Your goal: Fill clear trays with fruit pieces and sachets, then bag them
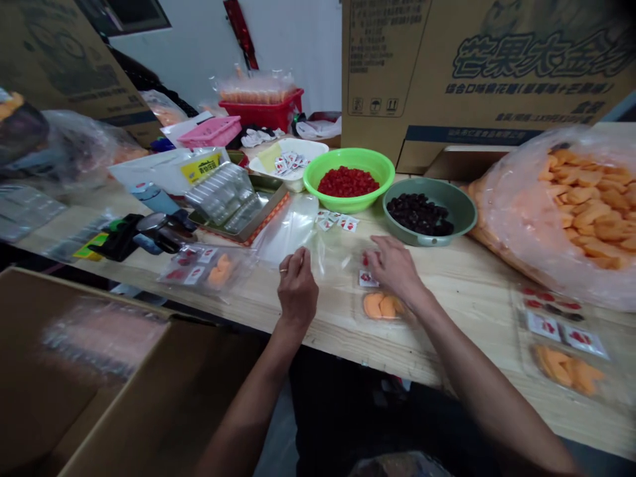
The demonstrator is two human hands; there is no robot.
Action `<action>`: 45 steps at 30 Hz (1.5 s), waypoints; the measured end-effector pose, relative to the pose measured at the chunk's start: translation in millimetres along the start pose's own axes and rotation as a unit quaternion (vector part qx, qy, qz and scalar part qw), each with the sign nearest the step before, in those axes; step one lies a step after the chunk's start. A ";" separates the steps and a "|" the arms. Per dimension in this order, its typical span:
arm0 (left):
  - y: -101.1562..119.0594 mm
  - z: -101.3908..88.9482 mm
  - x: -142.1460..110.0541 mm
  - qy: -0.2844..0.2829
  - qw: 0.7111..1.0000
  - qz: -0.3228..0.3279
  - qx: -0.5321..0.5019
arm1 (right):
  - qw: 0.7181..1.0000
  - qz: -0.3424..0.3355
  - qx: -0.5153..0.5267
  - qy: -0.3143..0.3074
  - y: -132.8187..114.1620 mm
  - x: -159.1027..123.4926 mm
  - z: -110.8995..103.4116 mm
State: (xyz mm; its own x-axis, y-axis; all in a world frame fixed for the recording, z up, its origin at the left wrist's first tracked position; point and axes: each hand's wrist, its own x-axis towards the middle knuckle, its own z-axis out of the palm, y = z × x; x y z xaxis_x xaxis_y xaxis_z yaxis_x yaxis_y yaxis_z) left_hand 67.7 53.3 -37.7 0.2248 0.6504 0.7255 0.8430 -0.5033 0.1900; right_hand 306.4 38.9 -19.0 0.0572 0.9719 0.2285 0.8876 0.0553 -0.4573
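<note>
My left hand, a ring on one finger, is closed in a pinch at the edge of a clear plastic bag. My right hand reaches over a small clear tray, its fingers bent onto the far part; the fingertips are partly hidden. In that tray lie orange slices, a white sachet with a red print and a bit of red fruit. Several more sachets lie beyond my hands. A flat stack of clear bags is left of the bag.
Behind stand a lime-green bowl of red pieces and a grey-green bowl of dark fruit. A big bag of orange slices is at right, near a filled tray. Left are a packed tray, a tape dispenser and an open carton.
</note>
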 end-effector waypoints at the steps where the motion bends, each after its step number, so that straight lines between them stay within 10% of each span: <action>1: 4.4 -2.9 -2.0 0.005 1.000 -0.019 0.007 | 0.999 0.038 0.000 0.011 10.2 -8.6 -5.8; 5: 29.0 2.3 -14.0 -0.036 0.999 -0.031 0.023 | 0.979 0.200 -0.040 -0.012 43.1 -33.7 -14.4; 11: 62.1 26.4 -33.8 -0.208 0.975 0.054 -0.060 | 0.958 0.270 0.057 -0.070 35.8 -22.8 -1.7; 20: 47.5 22.4 -36.2 -0.208 0.971 0.051 -0.109 | 0.843 0.346 0.399 -0.105 21.1 -3.6 3.5; 27: 23.2 18.5 3.9 -0.195 0.981 0.000 -0.007 | 0.720 0.333 0.579 -0.187 56.6 -33.6 -50.2; 33: 32.0 36.1 3.8 -0.194 0.975 0.076 -0.078 | 0.693 0.219 0.586 -0.358 31.6 -55.3 -54.6; 45: 24.5 18.5 2.5 -0.175 0.960 0.124 -0.182 | 0.697 0.308 0.578 -0.293 33.2 -45.8 -37.2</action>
State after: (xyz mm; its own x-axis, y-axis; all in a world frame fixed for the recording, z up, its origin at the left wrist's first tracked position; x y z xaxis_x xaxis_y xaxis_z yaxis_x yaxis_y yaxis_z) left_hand 97.9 53.1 -43.4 0.6006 0.6035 0.5245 0.5301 -0.7916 0.3038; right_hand 350.3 -12.4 -12.7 -0.2314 0.8010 -0.5521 -0.2029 -0.5948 -0.7779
